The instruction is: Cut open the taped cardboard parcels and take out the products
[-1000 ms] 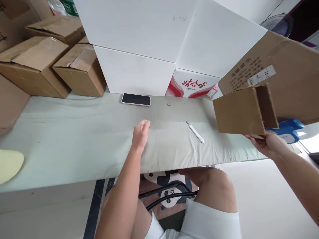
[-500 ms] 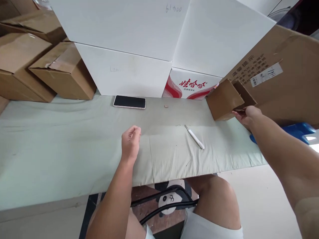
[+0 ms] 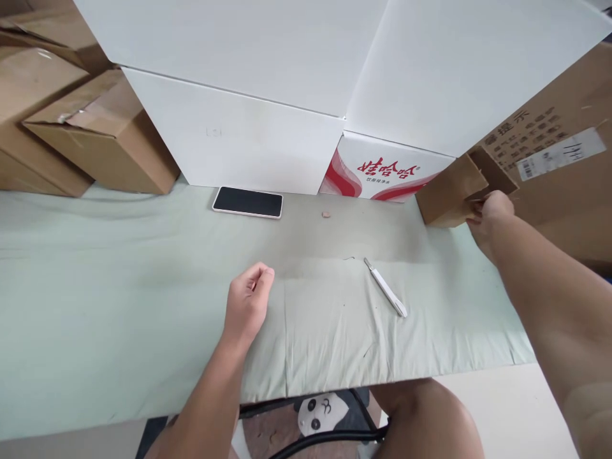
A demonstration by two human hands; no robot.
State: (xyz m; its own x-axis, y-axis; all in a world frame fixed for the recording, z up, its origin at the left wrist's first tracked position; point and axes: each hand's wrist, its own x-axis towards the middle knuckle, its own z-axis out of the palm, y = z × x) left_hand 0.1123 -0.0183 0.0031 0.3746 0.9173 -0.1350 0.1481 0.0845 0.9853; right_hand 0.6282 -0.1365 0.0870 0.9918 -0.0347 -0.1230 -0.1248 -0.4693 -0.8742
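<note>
the small brown box (image 3: 452,191) is placed at the far right of the table (image 3: 143,287), just beside the red-and-white box (image 3: 382,171) and in front of the large brown carton (image 3: 568,204). at its open end it is held by the right hand (image 3: 491,220) in a narrow grip; the fingertips are partly hidden, so how firmly it is pinched cannot be told. the left hand (image 3: 248,299) is curled into a loose fist, and nothing is seen in it. if only the edge is held, the cardboard could perhaps be bent and the box tipped. if it is pushed too far back, the carton could be knocked. the white knife (image 3: 386,290) is laid between the hands; by a careless sweep it could be touched, and skin might be cut.
</note>
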